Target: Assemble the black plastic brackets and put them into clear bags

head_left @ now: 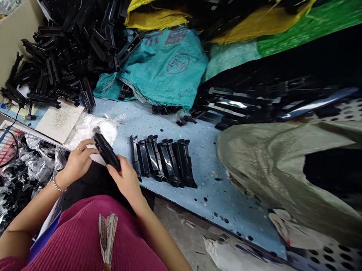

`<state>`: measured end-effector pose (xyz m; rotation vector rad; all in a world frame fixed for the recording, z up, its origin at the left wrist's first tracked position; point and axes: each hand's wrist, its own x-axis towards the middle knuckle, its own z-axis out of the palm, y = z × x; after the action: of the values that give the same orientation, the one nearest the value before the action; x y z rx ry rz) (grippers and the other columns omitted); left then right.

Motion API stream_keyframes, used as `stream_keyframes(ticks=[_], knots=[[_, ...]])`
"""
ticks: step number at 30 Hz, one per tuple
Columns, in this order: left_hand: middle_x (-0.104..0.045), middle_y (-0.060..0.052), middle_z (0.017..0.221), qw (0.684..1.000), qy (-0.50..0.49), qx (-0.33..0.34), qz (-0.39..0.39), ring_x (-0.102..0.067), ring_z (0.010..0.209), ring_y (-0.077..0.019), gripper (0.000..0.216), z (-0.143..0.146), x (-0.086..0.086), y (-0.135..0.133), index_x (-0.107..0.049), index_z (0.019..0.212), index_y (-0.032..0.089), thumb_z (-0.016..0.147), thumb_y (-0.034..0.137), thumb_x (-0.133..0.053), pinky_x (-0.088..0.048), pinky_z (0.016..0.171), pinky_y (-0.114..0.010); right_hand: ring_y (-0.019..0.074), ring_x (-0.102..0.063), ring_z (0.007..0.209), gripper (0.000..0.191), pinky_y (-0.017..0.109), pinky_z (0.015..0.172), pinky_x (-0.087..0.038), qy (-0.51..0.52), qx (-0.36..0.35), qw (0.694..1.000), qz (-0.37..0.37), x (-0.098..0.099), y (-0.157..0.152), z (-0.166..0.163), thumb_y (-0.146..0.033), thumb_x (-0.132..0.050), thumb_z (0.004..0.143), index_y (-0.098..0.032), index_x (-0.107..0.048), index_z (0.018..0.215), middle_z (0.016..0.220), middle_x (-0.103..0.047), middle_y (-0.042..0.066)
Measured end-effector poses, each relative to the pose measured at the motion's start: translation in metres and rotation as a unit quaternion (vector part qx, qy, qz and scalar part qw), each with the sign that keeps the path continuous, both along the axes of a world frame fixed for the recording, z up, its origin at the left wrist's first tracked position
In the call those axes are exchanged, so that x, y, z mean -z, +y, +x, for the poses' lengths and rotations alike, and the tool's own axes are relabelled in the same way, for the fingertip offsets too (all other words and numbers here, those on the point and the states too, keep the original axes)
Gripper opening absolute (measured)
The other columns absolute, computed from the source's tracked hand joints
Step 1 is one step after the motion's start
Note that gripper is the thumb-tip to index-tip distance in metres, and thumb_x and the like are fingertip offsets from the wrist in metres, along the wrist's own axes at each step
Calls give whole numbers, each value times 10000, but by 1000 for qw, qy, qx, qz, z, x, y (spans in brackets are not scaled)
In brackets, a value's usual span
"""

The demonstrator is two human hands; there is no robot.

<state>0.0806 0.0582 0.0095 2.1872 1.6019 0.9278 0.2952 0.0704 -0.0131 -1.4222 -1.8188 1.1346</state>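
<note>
Several black parts lay rowed near the counter front edge; its left-end heap seemed pending; left hand and right hand gripped another part.

Long black part, slanted, near end in right hand, left hand alongside.

The left hand and right hand curl near each other, 2 forearms angled inward.

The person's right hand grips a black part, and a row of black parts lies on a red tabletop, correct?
Not quite: the head view shows a light blue tabletop, not red. The right hand grips a black part, and the row lies there.
</note>
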Motion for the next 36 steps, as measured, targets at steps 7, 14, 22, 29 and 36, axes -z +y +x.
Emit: stream_keyframes(ticks=[7,14,22,29,36], knots=[[-436,-221,1526,988,99,-112,-24,-467,1416,-325,708,-6,10,13,-368,1528,124,839,-37,-384,-485,1112,-470,150,-593,582,464,306,597,-519,148,-7,968,-201,-1,-5,8,-491,-654,857,-192,-601,1208,792,-659,7],[-204,-172,1672,998,46,5,35,-280,1528,-288,856,17,7,5,-29,1624,217,869,-45,-335,-445,1160,-435,84,-331,450,530,210,379,-285,439,-55,778,-447,4,-2,3,-653,-441,915,-173,-651,997,687,-537,-9],[-353,-212,1601,985,64,161,27,-368,1489,-279,814,35,3,-16,-27,1620,173,890,-18,-333,-502,1108,-445,117,-446,487,442,239,440,-393,314,36,906,-280,2,-11,-6,-610,-539,918,-187,-642,993,661,-553,-12],[-660,-149,1165,987,67,142,-15,-664,1118,-243,409,15,-53,-46,-517,1363,145,955,165,-532,-606,941,-385,195,-649,860,426,339,776,-552,196,-71,968,-142,-25,-33,-6,-397,-619,931,-252,-580,1330,1178,-668,86],[-593,-157,1239,991,68,104,-57,-607,1146,-246,501,-15,-89,-85,-503,1374,168,907,257,-661,-563,969,-386,179,-647,872,283,319,812,-551,302,-179,915,-198,-31,-51,-58,-414,-608,951,-225,-664,1155,992,-685,38]])
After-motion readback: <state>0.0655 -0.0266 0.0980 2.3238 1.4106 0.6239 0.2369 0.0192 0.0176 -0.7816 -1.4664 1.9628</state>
